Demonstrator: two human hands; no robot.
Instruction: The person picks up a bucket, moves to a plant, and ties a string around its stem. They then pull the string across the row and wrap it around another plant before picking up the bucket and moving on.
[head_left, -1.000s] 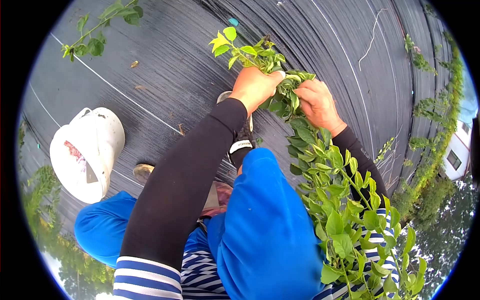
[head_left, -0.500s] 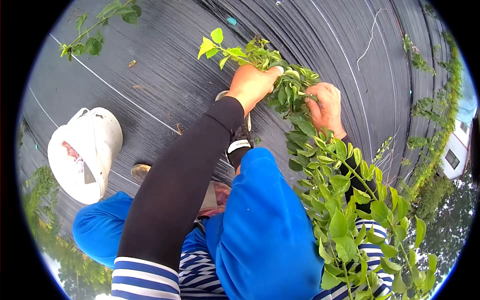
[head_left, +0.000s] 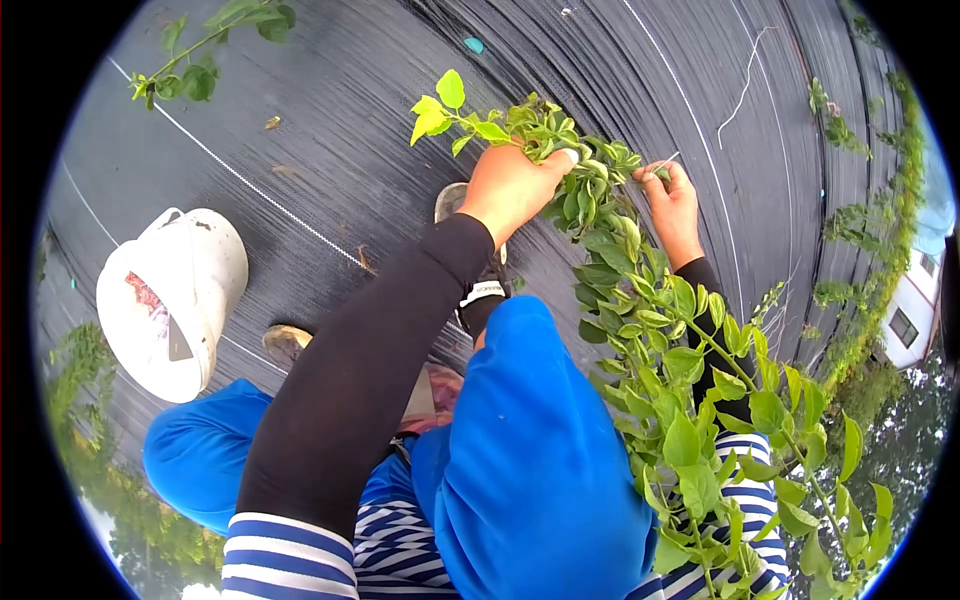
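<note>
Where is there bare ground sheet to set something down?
Black sheet lies bare between the white bucket and the left hand, bar a few dry scraps. Another patch lies between the right hand and the pale thin strand. It is crowded along the leafy branch, over the right forearm.

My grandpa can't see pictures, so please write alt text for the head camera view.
A person's left hand grips a long leafy branch; the right hand pinches a small green bit beside it. Below are blue pants, with a white bucket at left on a black ground sheet.
</note>
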